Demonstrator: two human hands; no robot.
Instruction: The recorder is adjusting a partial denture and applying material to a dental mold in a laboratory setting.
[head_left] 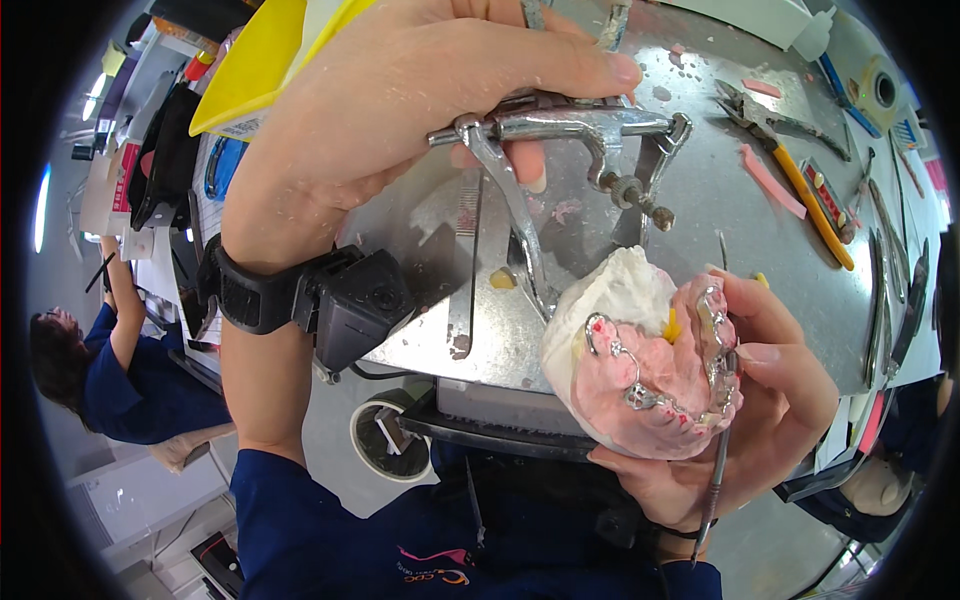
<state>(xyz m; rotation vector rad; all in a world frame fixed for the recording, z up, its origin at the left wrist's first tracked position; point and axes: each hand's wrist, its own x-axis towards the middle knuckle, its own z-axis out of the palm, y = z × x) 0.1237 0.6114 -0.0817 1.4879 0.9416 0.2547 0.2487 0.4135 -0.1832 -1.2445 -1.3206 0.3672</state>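
My left hand (410,90) grips the upper frame of a metal dental articulator (560,122), thumb over it and fingertips showing underneath. The articulator's legs slope down toward a white plaster base (600,305). On that base sits a pink dental cast (610,375) fitted with a shiny metal denture framework (715,340); a small yellow piece (672,325) stands in its middle. My right hand (785,390) wraps the cast from the right and below. A thin metal carving tool (716,475) is also tucked in that hand, pointing down along the palm.
Yellow-handled pliers (800,185), a pink wax strip (772,182) and several slim tools lie on the metal worktop at right. A steel ruler (464,265) lies under my left wrist. A yellow container (245,75) stands upper left. A bin (372,440) sits below; a co-worker (125,350) is far left.
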